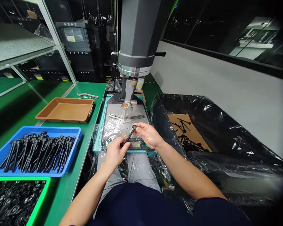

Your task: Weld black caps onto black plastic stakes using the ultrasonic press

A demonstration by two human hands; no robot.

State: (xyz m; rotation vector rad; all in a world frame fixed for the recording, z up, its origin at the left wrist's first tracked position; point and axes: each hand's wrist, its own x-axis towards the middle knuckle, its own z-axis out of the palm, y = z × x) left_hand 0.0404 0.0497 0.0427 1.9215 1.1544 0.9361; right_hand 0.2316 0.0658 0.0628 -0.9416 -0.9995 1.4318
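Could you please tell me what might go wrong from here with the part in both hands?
The ribbed black part is held near its ends by the left hand and the right hand, so a loose pinch might drop it. Both hands are near the fixture beneath the machine head; straying underneath could risk crushing. Clear plastic film over the base plate might snag.
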